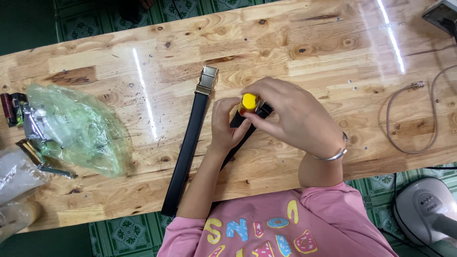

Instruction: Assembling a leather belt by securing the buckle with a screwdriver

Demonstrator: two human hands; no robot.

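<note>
Two hands work a yellow-capped tube over a black belt near the bench's near edge

The left hand (pixel 223 124) is curled round the tube (pixel 247 103), gripping its body from below; the right hand (pixel 285 112) arches over it, fingertips pinched at the yellow cap. The belt (pixel 186 152) lies from the near edge toward mid-bench, its metal buckle (pixel 206 80) at the far end, a second strap hidden under the hands. A green bag (pixel 76 128) sits at the left end, a cable (pixel 414 119) near the right end
</note>
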